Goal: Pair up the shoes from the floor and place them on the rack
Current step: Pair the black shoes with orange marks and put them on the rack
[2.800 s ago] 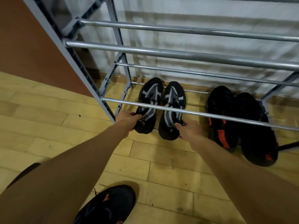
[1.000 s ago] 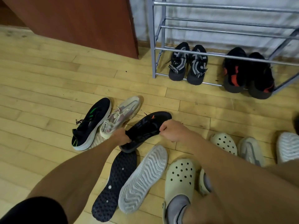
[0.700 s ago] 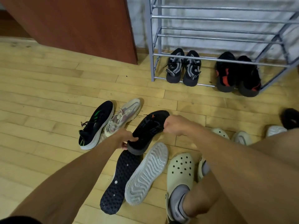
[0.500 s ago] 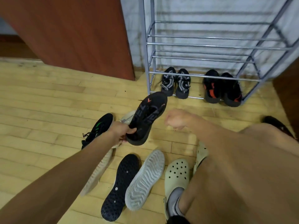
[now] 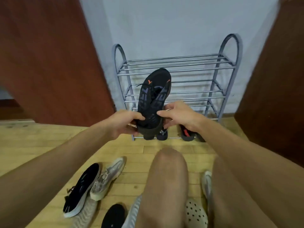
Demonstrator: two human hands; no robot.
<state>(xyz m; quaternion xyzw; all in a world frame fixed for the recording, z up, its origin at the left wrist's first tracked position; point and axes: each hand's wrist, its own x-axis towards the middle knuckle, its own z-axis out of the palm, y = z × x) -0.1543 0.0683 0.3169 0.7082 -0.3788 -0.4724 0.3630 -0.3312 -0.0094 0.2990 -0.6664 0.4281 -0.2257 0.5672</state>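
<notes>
Before rack [image 5: 189,70]: L hand [image 5: 125,122] + R hand [image 5: 179,114] grip black shoes [image 5: 153,96], toes up.

The rack [image 5: 177,63] is grey metal tubing with a dull shine. The black shoes [image 5: 153,96] look like matt knit cloth. The floor [image 5: 49,139] is pale wooden boards, smooth, with a slight sheen. The clog [image 5: 195,213] is matt cream plastic. The wall [image 5: 164,22] is matt.
</notes>
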